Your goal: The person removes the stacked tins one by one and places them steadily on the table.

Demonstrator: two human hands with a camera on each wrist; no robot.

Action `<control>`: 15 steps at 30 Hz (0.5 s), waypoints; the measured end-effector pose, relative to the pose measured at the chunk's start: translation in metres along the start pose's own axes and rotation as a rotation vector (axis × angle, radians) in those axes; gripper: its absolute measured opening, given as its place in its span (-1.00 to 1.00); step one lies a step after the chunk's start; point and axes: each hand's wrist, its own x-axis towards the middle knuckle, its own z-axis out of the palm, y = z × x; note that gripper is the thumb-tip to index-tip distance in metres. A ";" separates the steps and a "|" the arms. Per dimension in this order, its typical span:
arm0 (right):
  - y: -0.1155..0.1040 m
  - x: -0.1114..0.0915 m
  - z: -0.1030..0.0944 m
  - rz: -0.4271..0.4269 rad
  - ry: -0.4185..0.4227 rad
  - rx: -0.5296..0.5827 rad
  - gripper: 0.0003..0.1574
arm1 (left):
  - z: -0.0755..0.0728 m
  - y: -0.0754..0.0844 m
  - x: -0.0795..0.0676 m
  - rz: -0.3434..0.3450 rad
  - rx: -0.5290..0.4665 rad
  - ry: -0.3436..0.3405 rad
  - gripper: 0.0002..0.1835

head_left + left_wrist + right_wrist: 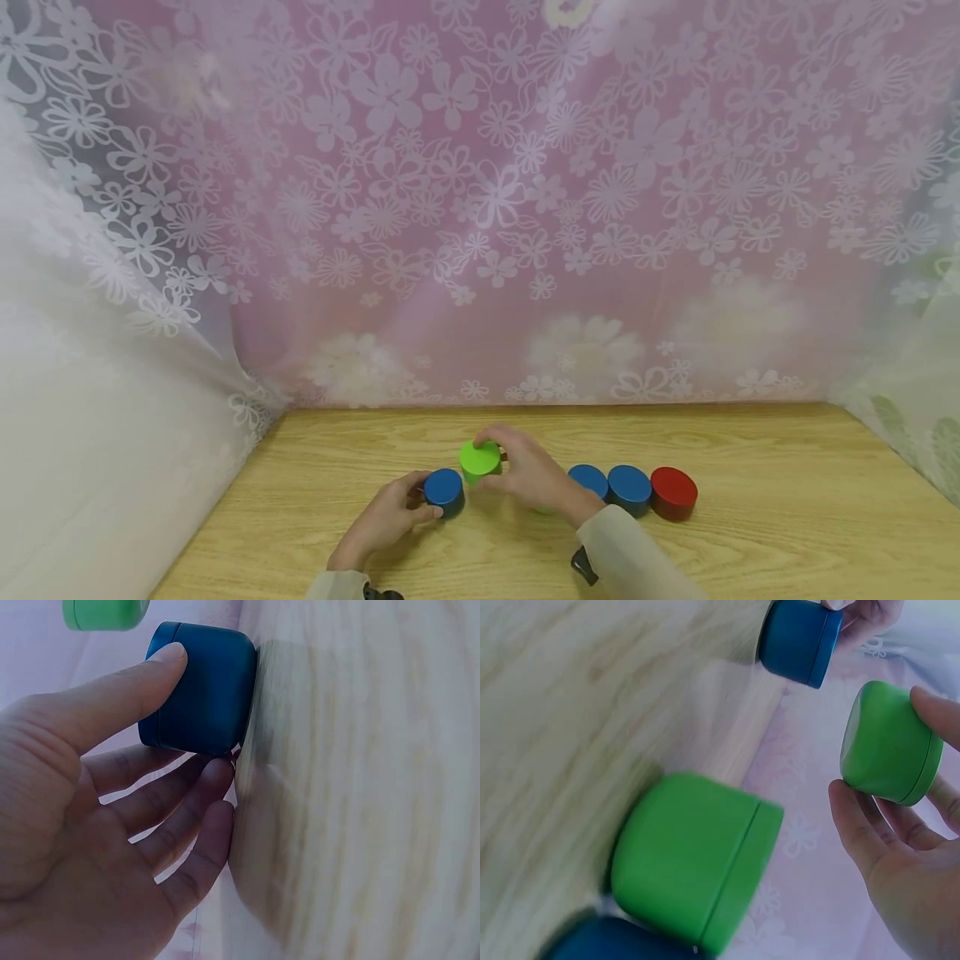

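Observation:
My left hand (387, 514) grips a small round blue canister (444, 493) that stands upright on the wooden table. Its thumb lies against the side of the canister (206, 690) in the left wrist view, with the fingers behind. A bright green lidded canister (480, 462) is held by my right hand (528, 471) between thumb and fingers. The right wrist view shows this canister (889, 742) raised off the table. A second green canister (694, 859) stands on the wood near the right wrist, mostly hidden under the right forearm in the head view.
Two more blue canisters (629, 490) and a red canister (673, 493) stand in a row to the right of my right hand. The light wooden table (780, 500) ends at a pink floral curtain (495, 208), with pale curtains on both sides.

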 end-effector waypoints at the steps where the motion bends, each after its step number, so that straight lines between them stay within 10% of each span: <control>1: 0.000 -0.001 -0.002 0.003 -0.002 -0.006 -0.49 | 0.000 0.000 0.000 0.002 0.000 0.003 -0.37; 15: 0.008 -0.013 -0.023 -0.026 0.010 -0.047 -0.50 | 0.001 0.000 0.000 0.015 0.007 0.001 -0.36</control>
